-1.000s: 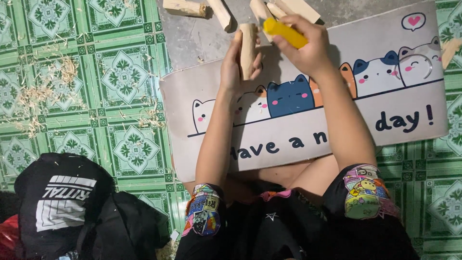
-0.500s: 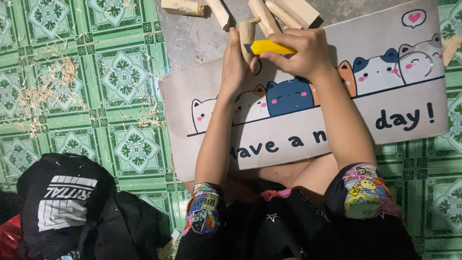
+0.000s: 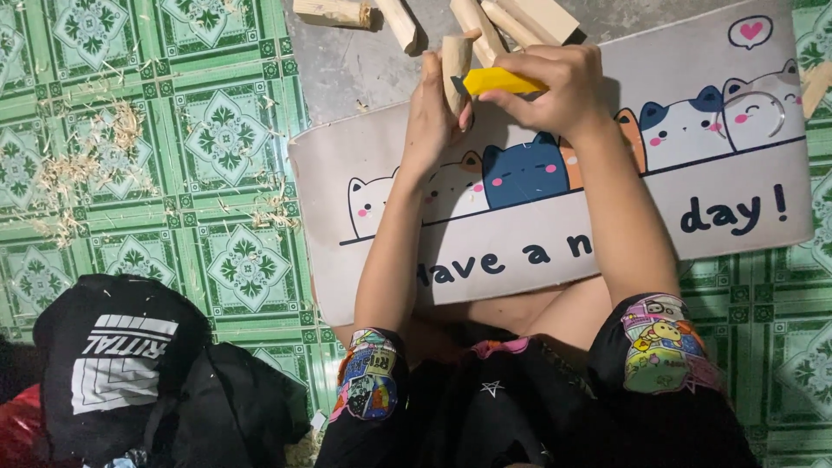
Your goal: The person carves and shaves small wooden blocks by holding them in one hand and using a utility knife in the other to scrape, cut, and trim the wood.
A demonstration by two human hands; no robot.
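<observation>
Left hand (image 3: 431, 113) closed round a short wood peg (image 3: 456, 62) held upright past the mat's (image 3: 607, 234) far edge, right hand (image 3: 563, 91) clamped on a yellow cutter (image 3: 498, 81) lying crosswise w/ its tip, prob. blade, at the peg's side.

Yellow knife (image 3: 498, 81), pale wood piece (image 3: 454, 61), grey cat-print mat (image 3: 520, 217), green floral-patterned floor tiles (image 3: 225, 139), black bag (image 3: 113, 364).

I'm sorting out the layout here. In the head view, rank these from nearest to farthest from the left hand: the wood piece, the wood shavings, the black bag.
1. Wood piece: held in the left hand.
2. Wood shavings: on the green tiles, left of the mat.
3. Black bag: bottom-left corner.
</observation>
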